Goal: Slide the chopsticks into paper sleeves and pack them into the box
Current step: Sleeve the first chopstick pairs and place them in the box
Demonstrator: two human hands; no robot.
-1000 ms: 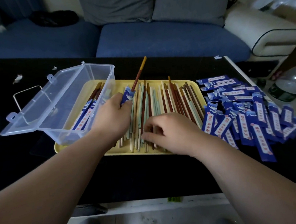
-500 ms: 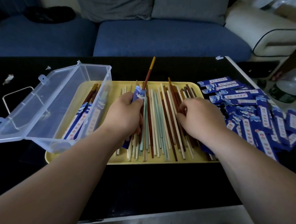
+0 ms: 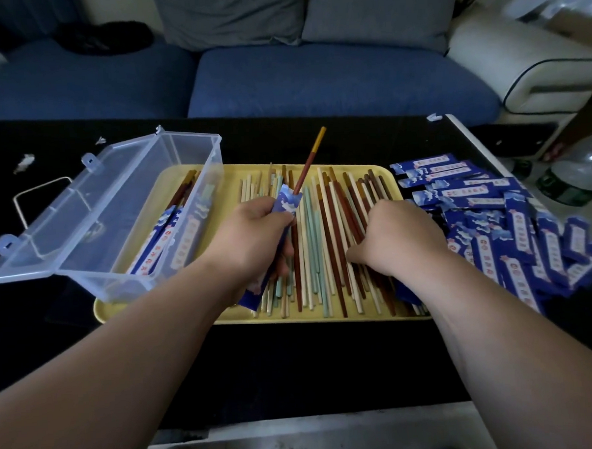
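My left hand (image 3: 254, 238) grips a blue paper sleeve (image 3: 286, 201) with one brown, yellow-tipped chopstick (image 3: 310, 160) sticking out of its top. A yellow tray (image 3: 229, 193) holds several loose chopsticks (image 3: 326, 243) in cream, green and brown. My right hand (image 3: 396, 238) lies knuckles-up on the brown chopsticks at the tray's right side, fingers curled down among them; what they hold is hidden. A clear plastic box (image 3: 122, 212) with its lid open sits on the tray's left end and holds sleeved chopsticks (image 3: 162, 245).
A heap of blue paper sleeves (image 3: 514, 233) lies right of the tray on the black table (image 3: 294, 358). A blue sofa (image 3: 280, 74) stands behind the table. Plastic bottles (image 3: 573, 179) stand on the floor at right.
My right hand has moved from the tray's front middle to its right side, onto the brown chopsticks. My left hand with the sleeve and chopstick shifted slightly right.
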